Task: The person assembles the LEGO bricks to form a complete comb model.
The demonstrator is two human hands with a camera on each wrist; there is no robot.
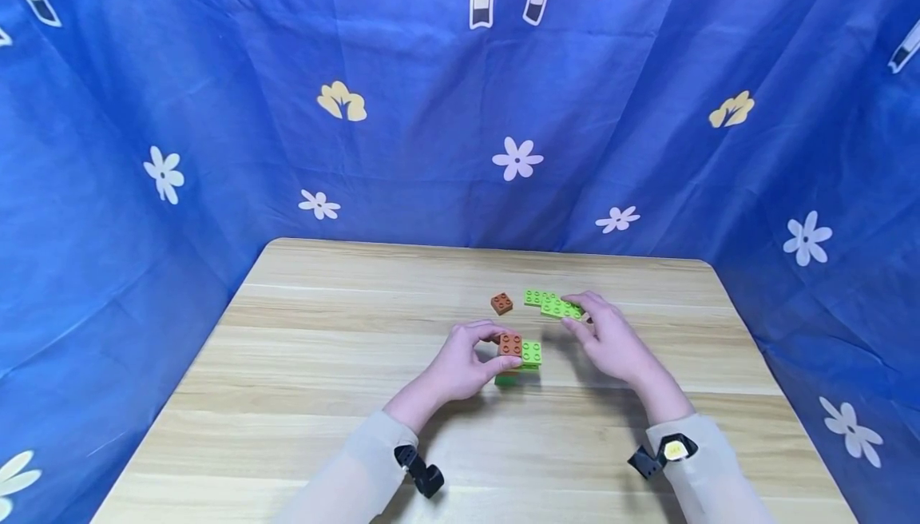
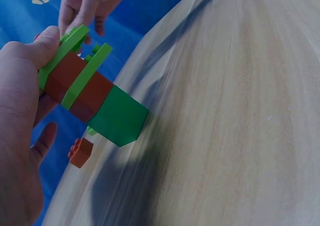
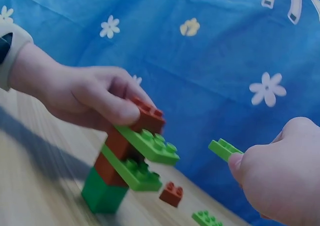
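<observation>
My left hand (image 1: 460,364) grips the reddish-brown top brick (image 1: 510,344) of an upright stack of toy building bricks. Below that brick, brown bricks alternate with two lime green plates (image 3: 150,148) that jut out to one side. At the bottom sits a dark green brick (image 2: 120,117). To the right of the stack, my right hand (image 1: 611,340) pinches another lime plate (image 3: 225,150) between thumb and fingers, raised off the table in the right wrist view. The fingers hide its far end.
A loose brown brick (image 1: 501,303) lies behind the stack. A further lime plate (image 3: 206,218) lies on the wooden table (image 1: 323,332), partly overlapped by the held plate in the head view. A blue patterned cloth (image 1: 417,164) hangs around the table's back and sides.
</observation>
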